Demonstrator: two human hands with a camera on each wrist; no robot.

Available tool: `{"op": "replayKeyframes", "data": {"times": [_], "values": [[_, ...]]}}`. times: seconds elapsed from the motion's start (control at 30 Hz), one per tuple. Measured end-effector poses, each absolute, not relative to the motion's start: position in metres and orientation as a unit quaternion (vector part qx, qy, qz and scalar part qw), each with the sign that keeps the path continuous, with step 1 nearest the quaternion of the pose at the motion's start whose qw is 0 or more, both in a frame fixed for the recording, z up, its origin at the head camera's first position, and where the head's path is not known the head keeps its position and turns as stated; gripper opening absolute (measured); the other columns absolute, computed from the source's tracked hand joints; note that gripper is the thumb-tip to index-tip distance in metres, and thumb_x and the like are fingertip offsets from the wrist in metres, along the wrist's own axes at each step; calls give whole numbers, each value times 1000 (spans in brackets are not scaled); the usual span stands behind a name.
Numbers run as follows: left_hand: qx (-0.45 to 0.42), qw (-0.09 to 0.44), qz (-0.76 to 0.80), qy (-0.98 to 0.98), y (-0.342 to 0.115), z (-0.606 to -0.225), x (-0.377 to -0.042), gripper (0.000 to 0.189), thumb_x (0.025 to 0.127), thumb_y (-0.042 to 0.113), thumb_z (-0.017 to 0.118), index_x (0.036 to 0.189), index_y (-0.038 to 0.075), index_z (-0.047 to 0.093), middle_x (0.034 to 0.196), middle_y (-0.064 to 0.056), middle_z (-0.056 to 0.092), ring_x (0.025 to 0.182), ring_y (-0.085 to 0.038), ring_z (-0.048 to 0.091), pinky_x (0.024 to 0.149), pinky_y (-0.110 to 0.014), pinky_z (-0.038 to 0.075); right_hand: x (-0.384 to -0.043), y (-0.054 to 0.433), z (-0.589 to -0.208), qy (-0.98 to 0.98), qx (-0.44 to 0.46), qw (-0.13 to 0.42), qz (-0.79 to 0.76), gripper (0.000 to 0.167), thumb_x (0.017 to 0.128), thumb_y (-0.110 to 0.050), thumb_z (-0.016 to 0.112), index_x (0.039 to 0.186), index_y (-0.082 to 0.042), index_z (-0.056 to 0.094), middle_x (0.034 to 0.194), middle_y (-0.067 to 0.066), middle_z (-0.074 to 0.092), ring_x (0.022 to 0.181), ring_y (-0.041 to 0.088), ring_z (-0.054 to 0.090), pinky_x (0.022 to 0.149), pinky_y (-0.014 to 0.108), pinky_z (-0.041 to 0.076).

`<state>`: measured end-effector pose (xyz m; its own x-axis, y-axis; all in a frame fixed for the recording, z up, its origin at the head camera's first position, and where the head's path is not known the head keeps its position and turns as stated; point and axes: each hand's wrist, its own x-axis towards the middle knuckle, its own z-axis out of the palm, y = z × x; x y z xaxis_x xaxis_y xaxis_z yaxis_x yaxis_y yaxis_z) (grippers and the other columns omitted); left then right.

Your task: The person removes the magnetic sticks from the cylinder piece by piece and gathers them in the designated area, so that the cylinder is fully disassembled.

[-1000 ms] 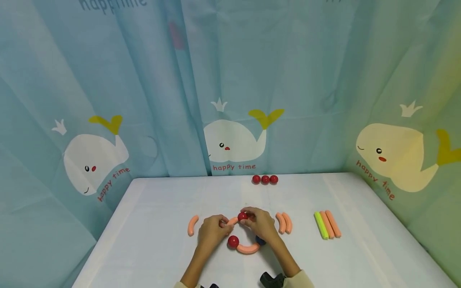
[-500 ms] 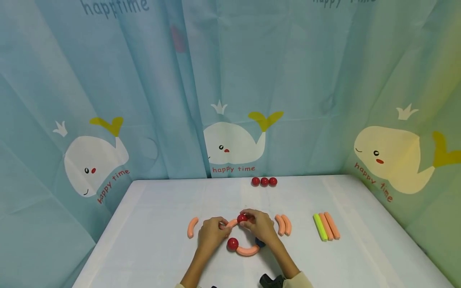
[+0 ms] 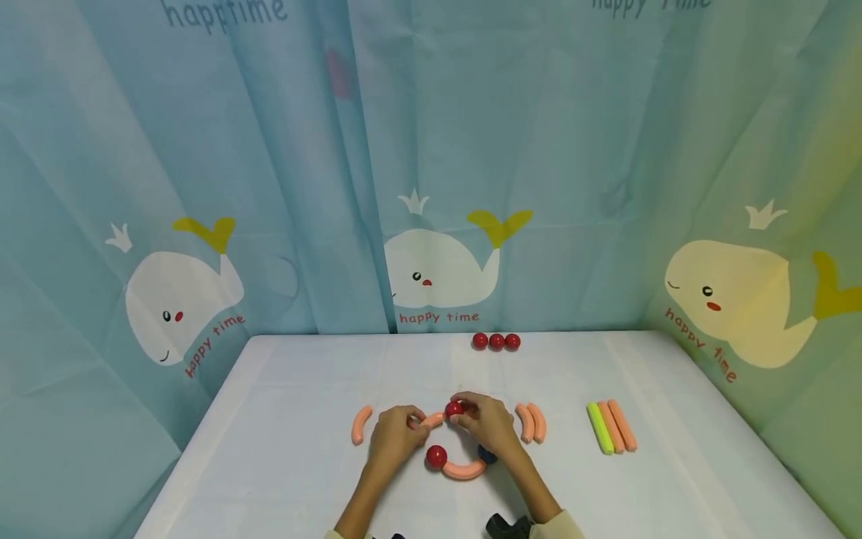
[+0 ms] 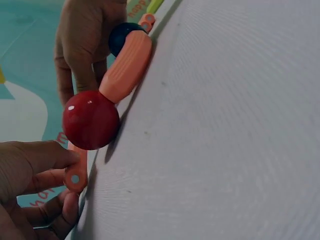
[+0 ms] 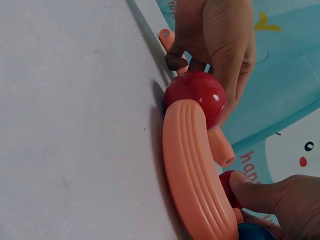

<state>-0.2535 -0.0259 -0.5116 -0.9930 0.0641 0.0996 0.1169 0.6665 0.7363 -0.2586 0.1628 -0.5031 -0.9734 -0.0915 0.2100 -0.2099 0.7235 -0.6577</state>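
My left hand [image 3: 396, 434] pinches a short curved orange rod [image 3: 433, 421] between thumb and fingers. My right hand [image 3: 490, 423] grips a red ball [image 3: 454, 409], its thumb on the near side. The rod's free end [image 5: 227, 159] points at that ball, with a slight gap between them in the right wrist view. Nearer the person, a second red ball [image 3: 436, 457], a curved orange rod [image 3: 463, 470] and a dark blue ball [image 3: 486, 454] form a joined arc on the white table. The right hand partly covers the blue ball. A small orange end [image 5: 239, 216] shows between the gripped ball and the blue one.
One curved orange rod [image 3: 361, 425] lies left of the hands, and a pair of curved rods [image 3: 530, 423] lies to the right. Farther right are a green stick [image 3: 600, 428] and two straight orange sticks [image 3: 617, 425]. Three red balls [image 3: 496, 341] line the table's back edge.
Both hands keep their grips and almost the same places. The rod's end in the left hand now shows slightly apart from the red ball. The head view has shifted slightly.
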Motion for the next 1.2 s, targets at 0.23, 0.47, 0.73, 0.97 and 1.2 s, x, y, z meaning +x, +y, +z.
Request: {"op": "replayKeyframes", "data": {"times": [0.23,0.47,0.73,0.97,1.2], "values": [[-44,79,-420,-903,-35,-503,-255,22,83,30,77,86,8,73,72,1,61,63,-8,51,54,-23,43,-261,163,-507,-924,79,81,365,29,79,-20,81,107,-17,73,94,-1,74,79,10,59,64,31,45],[18,105,-457,-883,-64,-488,-258,15,82,11,71,94,4,70,81,-4,66,66,-12,55,56,-25,45,-259,164,-505,-928,75,77,357,30,79,-21,81,108,-17,73,94,-1,73,77,10,57,63,32,42],[95,92,-447,-885,-116,-489,-261,26,88,18,66,108,2,71,95,-11,68,86,-25,63,68,-36,50,-259,164,-504,-927,82,74,358,30,80,-21,80,109,-17,72,96,2,73,78,10,55,64,30,42],[122,57,-409,-902,-130,-495,-260,25,87,19,64,102,0,68,93,-15,68,73,-24,61,55,-32,44,-259,164,-505,-927,75,68,361,29,81,-22,79,109,-18,72,97,1,73,78,11,54,64,31,42],[140,32,-389,-910,-127,-499,-260,25,87,21,64,101,1,69,90,-14,69,67,-22,60,51,-32,43,-257,165,-505,-927,75,70,360,30,81,-23,79,110,-18,72,97,1,72,79,11,53,65,31,40]]}}
